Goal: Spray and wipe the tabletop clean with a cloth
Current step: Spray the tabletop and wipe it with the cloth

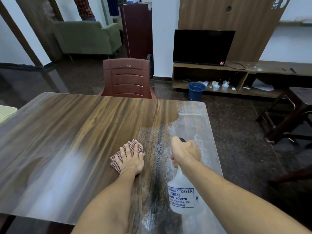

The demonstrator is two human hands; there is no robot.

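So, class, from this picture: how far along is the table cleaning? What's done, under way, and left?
Done: droplets cover the right part of the table. In hand: the right hand holds the bottle over it; the left hand presses the cloth flat beside the wet patch. Left: wiping the droplets away; the left side shows none, so it may need spraying.

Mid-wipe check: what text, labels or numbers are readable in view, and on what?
"AGRI SPRAYER": label on the spray bottle, start cut off.
"INDIA )": same label.
"- 400078": same label.
"Price Rs. 99/-": same label.
"of all taxes)": same label.
On the television, a red sticker: too small to read.
On the wooden wall panel, stickers: too blurred.
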